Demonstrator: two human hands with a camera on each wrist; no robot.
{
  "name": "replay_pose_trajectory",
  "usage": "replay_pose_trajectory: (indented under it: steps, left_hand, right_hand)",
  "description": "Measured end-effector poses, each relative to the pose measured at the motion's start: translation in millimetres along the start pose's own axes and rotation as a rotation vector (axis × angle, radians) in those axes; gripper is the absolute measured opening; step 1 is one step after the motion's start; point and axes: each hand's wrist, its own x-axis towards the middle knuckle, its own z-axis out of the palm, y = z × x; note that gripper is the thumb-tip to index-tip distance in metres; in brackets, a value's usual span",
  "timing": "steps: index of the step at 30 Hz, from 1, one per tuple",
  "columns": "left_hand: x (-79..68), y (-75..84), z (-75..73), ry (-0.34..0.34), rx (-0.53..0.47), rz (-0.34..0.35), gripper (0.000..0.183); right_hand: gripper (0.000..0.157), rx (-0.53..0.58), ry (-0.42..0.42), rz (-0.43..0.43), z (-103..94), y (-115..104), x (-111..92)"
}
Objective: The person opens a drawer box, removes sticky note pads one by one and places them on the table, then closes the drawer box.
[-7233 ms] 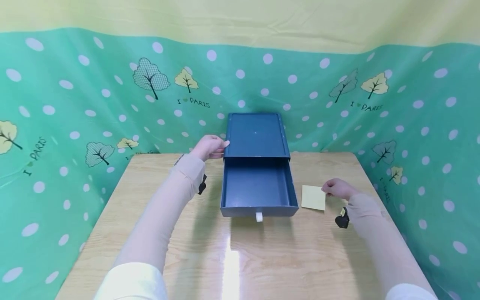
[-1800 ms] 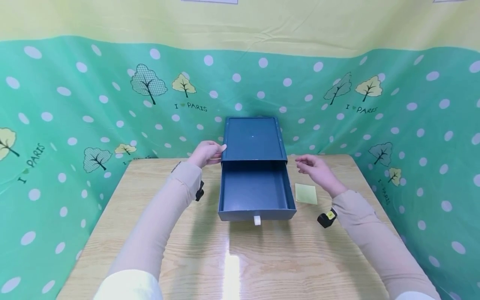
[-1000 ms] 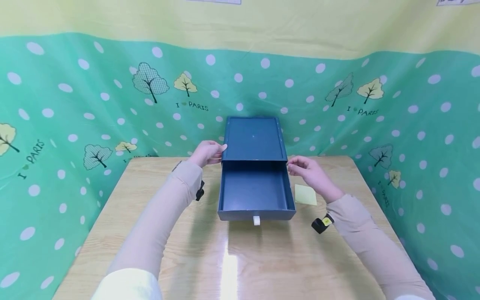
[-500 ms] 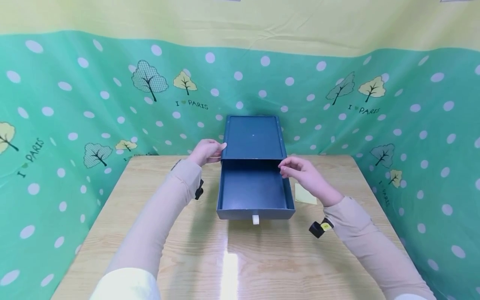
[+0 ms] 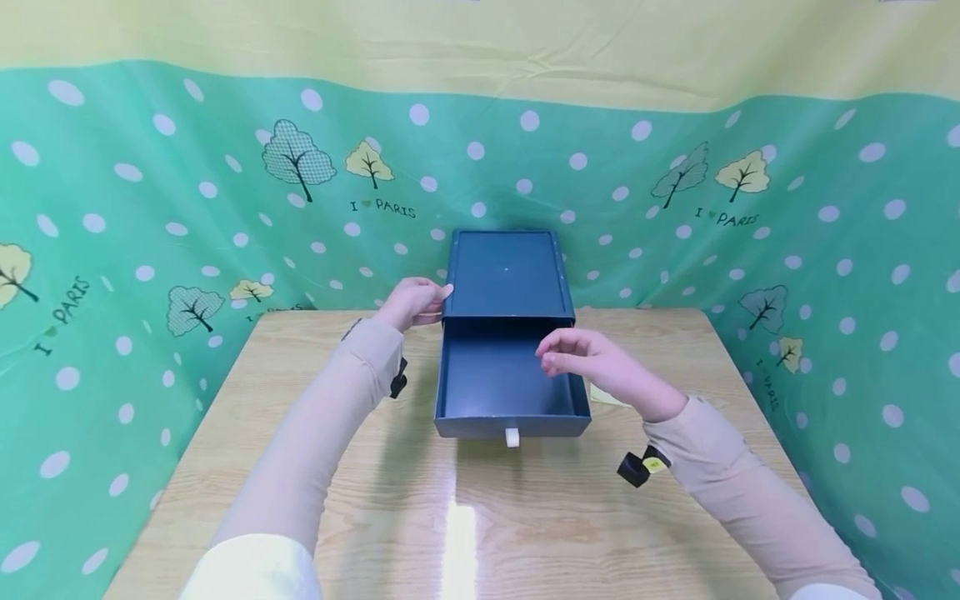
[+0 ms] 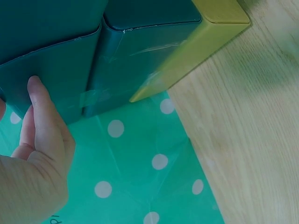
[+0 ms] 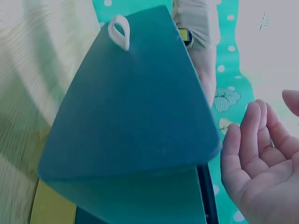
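Observation:
A dark blue drawer box (image 5: 510,275) stands near the back of the table, its drawer (image 5: 495,379) pulled out towards me. A white loop tab (image 5: 512,437) sticks out from the drawer front (image 7: 135,102). At the casing's left side is my left hand (image 5: 412,302), thumb at the top edge. In the left wrist view its straight fingers (image 6: 41,102) rest along the blue side wall. My right hand (image 5: 600,367) hovers over the right part of the drawer, fingers loosely bent and holding nothing. Behind it peeks a pale yellow sticky note (image 5: 606,397), mostly hidden.
Yellow box material (image 6: 224,11) shows under the blue box in the left wrist view. The wooden table (image 5: 555,517) ends at a green dotted curtain (image 5: 510,158) at the back and sides. Black wrist cameras (image 5: 633,469) hang below both wrists.
My right hand has let go of the sticky note, gone up beside the box, then come left over the drawer, covering most of the note. The left hand stays at the casing.

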Motion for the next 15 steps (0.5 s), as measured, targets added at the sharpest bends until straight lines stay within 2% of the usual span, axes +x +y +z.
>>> replay_pose_trajectory:
  steps: [8, 15]
  left_hand:
    - [-1.1, 0.3, -0.1, 0.002, -0.003, 0.003, 0.031]
    - [1.1, -1.0, -0.3, -0.004, -0.009, 0.001, 0.026]
  right_hand:
    - [0.022, 0.001, -0.116, -0.007, 6.2, -4, -3]
    - [0.031, 0.019, -0.254, -0.021, 11.7, -7, -7]
